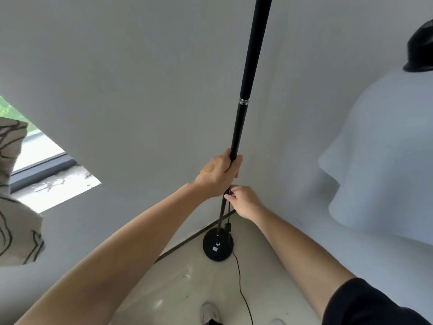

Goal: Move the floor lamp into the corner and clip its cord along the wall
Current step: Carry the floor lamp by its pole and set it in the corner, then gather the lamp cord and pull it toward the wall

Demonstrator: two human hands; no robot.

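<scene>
A black floor lamp stands in the corner where two white walls meet. Its pole (pixel 248 78) rises out of the top of the view, and its round black base (pixel 218 246) rests on the pale floor. My left hand (pixel 219 175) is wrapped around the pole at mid-height. Just below it, my right hand (pixel 243 201) pinches the thin black cord (pixel 241 285) beside the pole. The cord hangs down past a small inline switch (pixel 227 226) and trails from the base across the floor toward me.
A window (pixel 39 158) is set in the left wall, with a patterned curtain (pixel 16 195) at the far left edge. A white foam head form (pixel 386 160) with a black cap (pixel 421 50) stands at right. My white shoes (pixel 210 313) are below.
</scene>
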